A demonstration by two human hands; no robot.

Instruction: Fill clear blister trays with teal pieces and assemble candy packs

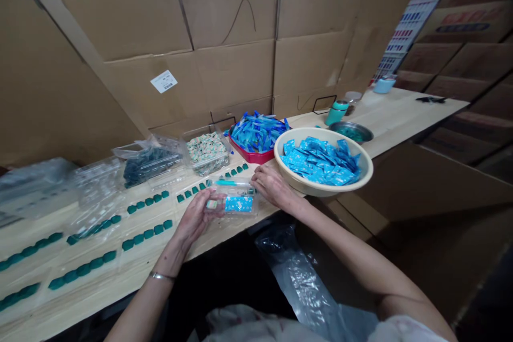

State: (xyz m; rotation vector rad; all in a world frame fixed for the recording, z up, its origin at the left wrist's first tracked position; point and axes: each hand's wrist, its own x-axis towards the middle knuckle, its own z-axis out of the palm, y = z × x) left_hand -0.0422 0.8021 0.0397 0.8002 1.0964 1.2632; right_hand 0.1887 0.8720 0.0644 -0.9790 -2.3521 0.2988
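A small clear plastic box point(236, 197) sits low over the wooden table point(100, 283), with a blue patterned sachet point(239, 203) inside it. My left hand point(196, 216) curls around the box's left end, and a small pale packet point(214, 204) lies by its fingers. My right hand point(272, 187) grips the box's right end, just in front of a cream bowl point(363, 171) heaped with blue sachets point(320, 162). Rows of teal pieces point(144, 234) in clear trays lie left of my hands.
A red tray point(250, 156) of blue sachets and a clear box of patterned sachets point(207, 152) stand behind my hands. Further right are a metal dish point(351, 132) and a teal bottle point(336, 113). Cardboard sheets point(228, 69) wall the table's back, and a plastic bag point(292, 272) hangs below its front edge.
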